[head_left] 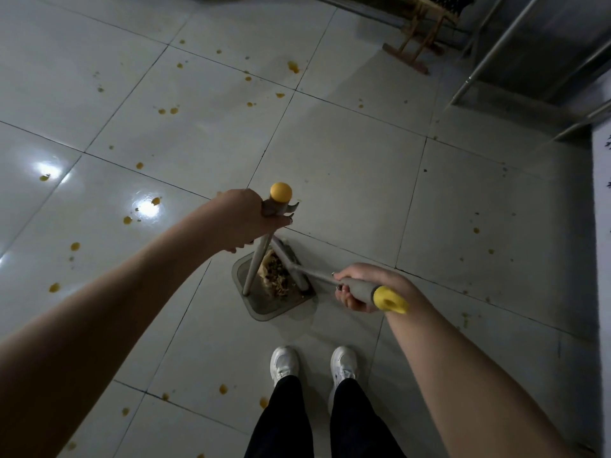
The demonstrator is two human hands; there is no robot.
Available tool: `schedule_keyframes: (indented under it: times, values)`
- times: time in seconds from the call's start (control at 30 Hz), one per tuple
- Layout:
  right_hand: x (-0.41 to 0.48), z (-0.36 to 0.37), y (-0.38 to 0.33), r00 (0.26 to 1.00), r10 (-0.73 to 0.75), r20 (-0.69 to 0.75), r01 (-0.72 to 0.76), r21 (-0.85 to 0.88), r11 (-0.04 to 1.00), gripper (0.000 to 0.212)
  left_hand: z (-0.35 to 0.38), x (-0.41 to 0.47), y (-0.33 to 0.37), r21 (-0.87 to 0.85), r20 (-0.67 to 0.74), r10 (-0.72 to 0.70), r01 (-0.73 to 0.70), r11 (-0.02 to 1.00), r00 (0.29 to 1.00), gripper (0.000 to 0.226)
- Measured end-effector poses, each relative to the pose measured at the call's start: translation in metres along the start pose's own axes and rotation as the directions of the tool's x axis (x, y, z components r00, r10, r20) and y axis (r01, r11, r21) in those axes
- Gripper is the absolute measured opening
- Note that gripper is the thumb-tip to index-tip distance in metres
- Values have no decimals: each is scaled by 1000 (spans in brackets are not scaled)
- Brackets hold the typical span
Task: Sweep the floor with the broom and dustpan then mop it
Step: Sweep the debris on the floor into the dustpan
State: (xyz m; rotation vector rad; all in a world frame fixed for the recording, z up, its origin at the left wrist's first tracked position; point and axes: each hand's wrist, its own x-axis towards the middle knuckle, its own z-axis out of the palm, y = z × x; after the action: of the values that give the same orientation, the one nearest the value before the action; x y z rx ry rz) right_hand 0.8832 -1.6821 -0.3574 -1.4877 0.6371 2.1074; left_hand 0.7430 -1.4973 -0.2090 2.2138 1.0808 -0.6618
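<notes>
Dustpan point(264, 307) on the tiled floor point(347, 180), just ahead of the two shoes point(284, 361); debris pile point(276, 277) in the pan, broom head point(294, 272) at its right. Left grip point(244, 219) atop the dustpan handle point(258, 262); right grip point(360, 285) on the broom handle point(314, 274), right of the pan. Spill spots point(127, 220) lie left and behind; wooden stand point(413, 44) and metal rack point(529, 61) far right
</notes>
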Motion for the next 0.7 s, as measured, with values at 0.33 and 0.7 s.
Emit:
schedule_keyframes:
  times: [0.33,0.7]
  values:
    - [-72,-44,-20,982,-46,-184,30,-86,996,44,3,1,-2,-363,292,128,-14,932,948,40]
    - [-37,-27,-14,954,-171,-248,131,-169,977,44,-2,2,-4,-328,315,78,31,944,946,47]
